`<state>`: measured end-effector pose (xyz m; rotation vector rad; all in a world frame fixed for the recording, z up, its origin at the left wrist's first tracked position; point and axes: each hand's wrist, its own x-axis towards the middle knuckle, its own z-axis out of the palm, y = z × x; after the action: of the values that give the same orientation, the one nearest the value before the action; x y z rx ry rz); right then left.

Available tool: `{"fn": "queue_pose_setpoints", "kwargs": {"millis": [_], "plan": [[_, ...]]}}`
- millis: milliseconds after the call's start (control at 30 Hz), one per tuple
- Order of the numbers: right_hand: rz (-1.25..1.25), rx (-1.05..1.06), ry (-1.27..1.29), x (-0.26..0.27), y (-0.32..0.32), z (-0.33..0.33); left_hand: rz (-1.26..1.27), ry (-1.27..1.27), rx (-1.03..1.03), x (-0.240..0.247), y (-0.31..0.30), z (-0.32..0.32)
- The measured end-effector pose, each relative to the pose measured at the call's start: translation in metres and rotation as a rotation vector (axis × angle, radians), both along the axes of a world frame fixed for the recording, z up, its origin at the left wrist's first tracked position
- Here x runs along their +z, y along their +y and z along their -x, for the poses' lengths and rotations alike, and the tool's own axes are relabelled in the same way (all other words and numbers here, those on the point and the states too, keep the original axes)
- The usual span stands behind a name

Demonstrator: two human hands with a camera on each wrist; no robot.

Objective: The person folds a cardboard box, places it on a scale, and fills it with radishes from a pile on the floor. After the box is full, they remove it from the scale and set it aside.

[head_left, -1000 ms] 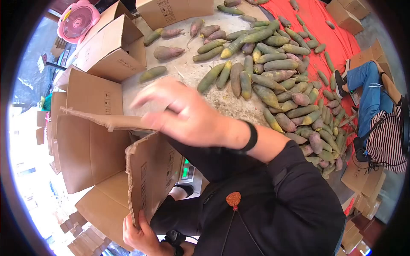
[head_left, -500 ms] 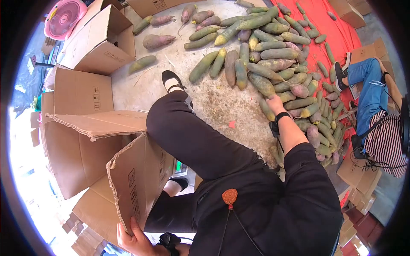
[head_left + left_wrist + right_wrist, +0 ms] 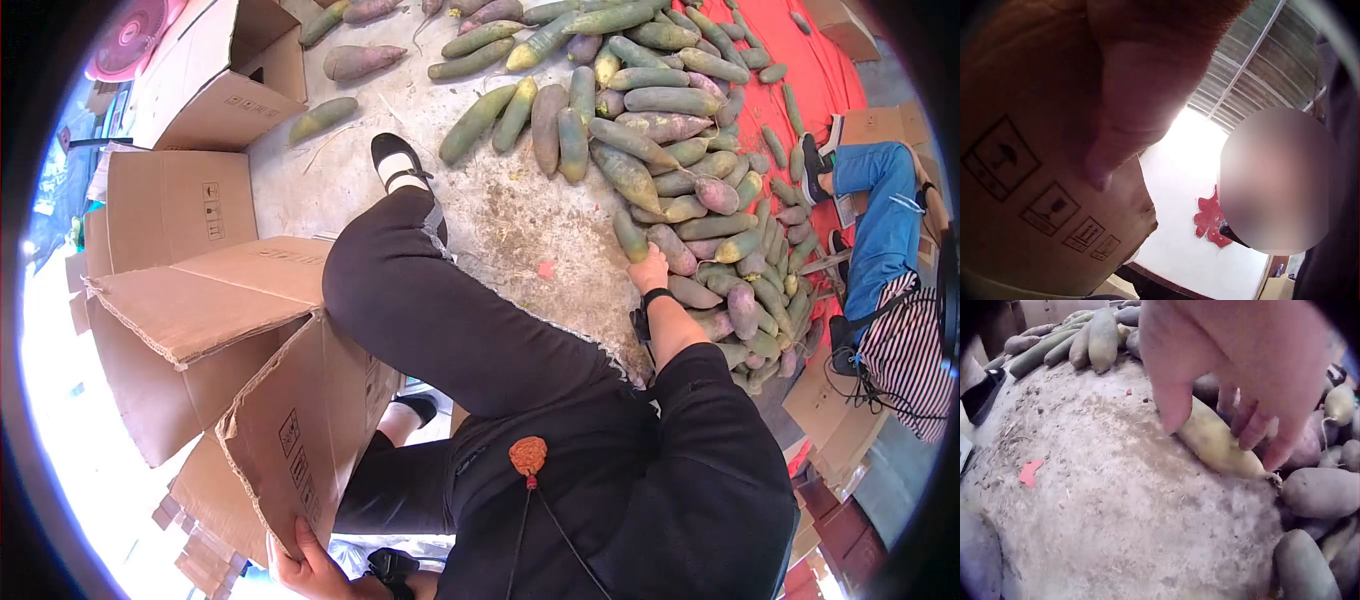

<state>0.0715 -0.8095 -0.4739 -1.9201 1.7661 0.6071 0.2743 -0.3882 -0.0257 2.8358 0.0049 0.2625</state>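
The left hand (image 3: 310,572) grips the box (image 3: 300,440) by its flap, fingers curled over the edge. On the floor (image 3: 1104,506), at the near edge of the pile (image 3: 700,150), the right hand (image 3: 1241,356) has thumb and fingers round a pale radish (image 3: 1216,444). This looks like the pick-up step, and lifting calls for a firm grip clear of its neighbours.

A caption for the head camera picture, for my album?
The right hand grips a radish at the edge of the pile while the left hand holds a cardboard box by its flap.

dusty concrete floor (image 3: 500,235), red tarp (image 3: 825,82), corrugated roof (image 3: 1254,69)
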Motion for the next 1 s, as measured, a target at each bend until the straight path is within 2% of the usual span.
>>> {"fn": "queue_pose_setpoints", "kwargs": {"millis": [233,333,433,500,600,633,700,767,800,867,1000], "plan": [[0.021,0.034,0.109,0.027,0.016,-0.015,-0.015,0.024,-0.037,0.003,0.003,-0.003],[-0.109,0.097,0.098,0.018,0.021,-0.022,0.016,0.01,-0.034,0.003,-0.003,-0.003],[-0.107,0.032,0.124,0.01,0.03,-0.032,0.012,0.002,-0.017,0.003,-0.003,-0.004],[-0.094,0.066,0.063,0.009,0.037,-0.031,0.022,-0.006,0.003,0.0,0.003,-0.004],[-0.077,0.031,-0.007,-0.021,0.035,-0.025,0.11,0.115,0.01,0.001,0.012,-0.002],[-0.065,0.033,-0.014,-0.032,0.032,-0.023,0.054,0.071,0.005,-0.002,0.019,0.0],[-0.309,-0.053,0.007,-0.032,0.021,-0.026,0.003,0.061,-0.051,0.002,0.011,-0.004],[-0.5,-0.373,-0.194,-0.018,0.023,-0.033,-0.084,0.039,-0.125,0.007,0.004,-0.011],[-0.511,-0.341,-0.196,-0.017,0.023,-0.035,-0.093,0.014,-0.118,0.007,0.003,-0.011],[-0.658,-0.497,-0.39,-0.01,0.019,-0.039,-0.08,0.011,-0.128,0.007,0.003,-0.011],[-0.717,-0.285,-0.512,0.035,0.015,-0.081,-0.107,0.015,-0.136,0.01,0.001,-0.012]]}}
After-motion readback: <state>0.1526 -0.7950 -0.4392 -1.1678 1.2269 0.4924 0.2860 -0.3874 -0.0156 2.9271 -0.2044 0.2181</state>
